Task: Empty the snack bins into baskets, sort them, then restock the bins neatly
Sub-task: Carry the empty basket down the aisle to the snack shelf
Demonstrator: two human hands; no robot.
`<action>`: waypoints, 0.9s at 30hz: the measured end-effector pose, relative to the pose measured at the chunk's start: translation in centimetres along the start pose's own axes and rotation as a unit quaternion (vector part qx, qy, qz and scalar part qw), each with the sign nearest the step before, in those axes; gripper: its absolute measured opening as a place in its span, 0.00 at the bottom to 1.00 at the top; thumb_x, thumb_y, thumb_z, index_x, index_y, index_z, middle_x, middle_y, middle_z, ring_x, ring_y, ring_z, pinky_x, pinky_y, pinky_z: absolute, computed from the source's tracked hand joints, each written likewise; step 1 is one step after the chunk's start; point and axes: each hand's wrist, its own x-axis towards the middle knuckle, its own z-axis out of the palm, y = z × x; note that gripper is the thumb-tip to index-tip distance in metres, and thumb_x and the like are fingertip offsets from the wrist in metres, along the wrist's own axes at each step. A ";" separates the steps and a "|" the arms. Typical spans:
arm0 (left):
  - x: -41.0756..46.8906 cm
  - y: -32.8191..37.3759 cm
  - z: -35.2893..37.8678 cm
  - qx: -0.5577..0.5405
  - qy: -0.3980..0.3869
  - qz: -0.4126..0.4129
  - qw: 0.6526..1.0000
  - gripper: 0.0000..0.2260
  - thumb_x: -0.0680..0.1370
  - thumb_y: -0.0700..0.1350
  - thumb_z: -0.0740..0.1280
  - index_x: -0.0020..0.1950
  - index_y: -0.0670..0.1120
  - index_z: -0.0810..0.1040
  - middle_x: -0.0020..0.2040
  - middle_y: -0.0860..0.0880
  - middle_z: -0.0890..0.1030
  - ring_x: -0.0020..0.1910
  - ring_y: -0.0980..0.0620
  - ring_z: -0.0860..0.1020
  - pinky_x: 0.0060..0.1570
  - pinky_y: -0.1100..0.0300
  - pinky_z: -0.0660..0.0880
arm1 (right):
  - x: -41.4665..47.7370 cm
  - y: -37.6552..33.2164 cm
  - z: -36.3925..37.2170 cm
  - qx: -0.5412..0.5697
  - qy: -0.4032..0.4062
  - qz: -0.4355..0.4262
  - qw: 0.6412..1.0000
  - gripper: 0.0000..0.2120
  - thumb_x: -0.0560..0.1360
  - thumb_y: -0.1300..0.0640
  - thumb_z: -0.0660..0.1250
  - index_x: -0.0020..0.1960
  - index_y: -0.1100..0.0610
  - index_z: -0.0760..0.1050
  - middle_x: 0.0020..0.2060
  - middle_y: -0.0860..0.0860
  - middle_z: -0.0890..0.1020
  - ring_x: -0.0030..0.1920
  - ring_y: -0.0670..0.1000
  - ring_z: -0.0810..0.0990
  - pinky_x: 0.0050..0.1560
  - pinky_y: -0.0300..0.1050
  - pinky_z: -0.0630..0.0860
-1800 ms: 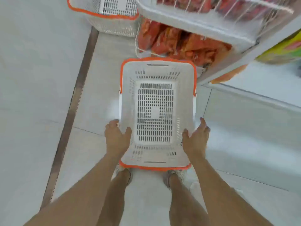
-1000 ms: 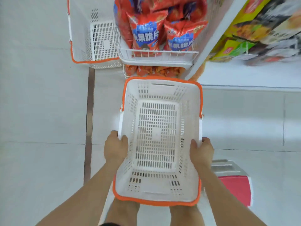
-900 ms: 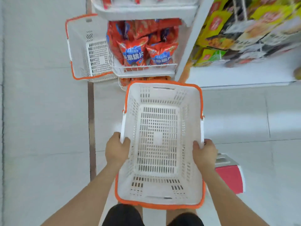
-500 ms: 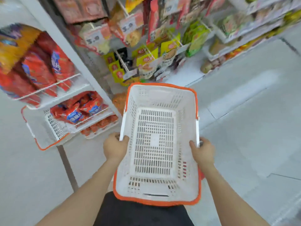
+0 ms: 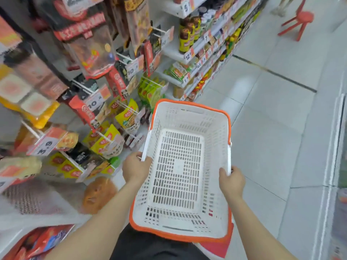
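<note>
Head view: left hand [image 5: 135, 167] and right hand [image 5: 231, 182] each grip a side rim of the empty basket [image 5: 181, 169], carried at waist height. Swinging it could knock the hanging snack packets [image 5: 105, 139] just beside it off their pegs

White slotted basket [image 5: 189, 117] (orange rim)

There was only one view, from a wide-angle camera worn on the person's head. It faced forward and down, close above the white basket [image 5: 180, 166], which filled the lower middle. The shelves [image 5: 189, 55] leaned in at the left and the tiled floor [image 5: 272, 137] stretched away at the right.
</note>
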 end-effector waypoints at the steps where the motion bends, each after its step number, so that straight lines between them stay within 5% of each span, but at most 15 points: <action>1: 2.2 1.9 0.7 -0.001 -0.006 0.009 1.000 0.05 0.75 0.49 0.74 0.43 0.51 0.80 0.37 0.52 0.81 0.37 0.47 0.81 0.31 0.57 0.69 | 1.7 -1.4 0.2 0.006 0.015 0.007 1.000 0.04 0.78 0.58 0.68 0.48 0.59 0.75 0.37 0.50 0.80 0.39 0.52 0.79 0.32 0.41 0.66; 7: 11.5 14.3 4.7 0.032 -0.050 0.042 0.997 0.07 0.76 0.50 0.73 0.48 0.49 0.79 0.38 0.56 0.78 0.35 0.56 0.76 0.30 0.61 0.65 | 10.6 -8.4 -1.1 0.007 0.085 0.054 0.995 0.06 0.79 0.55 0.67 0.49 0.58 0.75 0.39 0.49 0.80 0.41 0.56 0.79 0.39 0.48 0.70; 12: 17.1 24.0 10.1 0.046 -0.098 0.074 0.991 0.08 0.77 0.51 0.73 0.49 0.50 0.77 0.37 0.57 0.76 0.37 0.52 0.77 0.36 0.57 0.71 | 18.6 -11.2 -3.7 -0.005 0.137 0.076 0.988 0.07 0.79 0.55 0.67 0.51 0.59 0.77 0.41 0.53 0.81 0.42 0.58 0.78 0.40 0.49 0.71; 15: 19.8 29.9 14.1 0.056 -0.106 0.087 0.989 0.09 0.76 0.54 0.71 0.46 0.49 0.78 0.37 0.56 0.78 0.34 0.53 0.76 0.32 0.58 0.70 | 24.7 -12.4 -5.2 -0.008 0.150 0.081 0.985 0.08 0.79 0.56 0.67 0.52 0.60 0.77 0.41 0.53 0.81 0.42 0.57 0.76 0.40 0.47 0.69; 19: 23.8 38.1 20.8 0.070 -0.116 0.093 0.986 0.11 0.77 0.56 0.70 0.51 0.50 0.80 0.45 0.53 0.82 0.41 0.49 0.80 0.39 0.54 0.76 | 34.9 -14.1 -7.5 0.006 0.152 0.085 0.985 0.08 0.79 0.56 0.67 0.52 0.61 0.77 0.41 0.54 0.81 0.40 0.57 0.76 0.37 0.47 0.68; 23: 26.5 47.7 27.2 0.070 -0.115 0.119 0.984 0.13 0.79 0.52 0.70 0.41 0.45 0.75 0.33 0.52 0.75 0.32 0.50 0.73 0.31 0.57 0.67 | 45.0 -17.0 -11.8 0.011 0.166 0.105 0.980 0.06 0.80 0.56 0.67 0.51 0.59 0.75 0.41 0.53 0.79 0.40 0.57 0.74 0.38 0.46 0.68; 27: 29.6 57.2 33.2 0.066 -0.125 0.129 0.982 0.13 0.77 0.58 0.70 0.51 0.49 0.80 0.43 0.50 0.84 0.39 0.47 0.82 0.41 0.49 0.82 | 55.2 -19.1 -15.8 0.008 0.175 0.111 0.978 0.07 0.80 0.55 0.67 0.51 0.59 0.76 0.43 0.53 0.80 0.42 0.58 0.76 0.41 0.49 0.72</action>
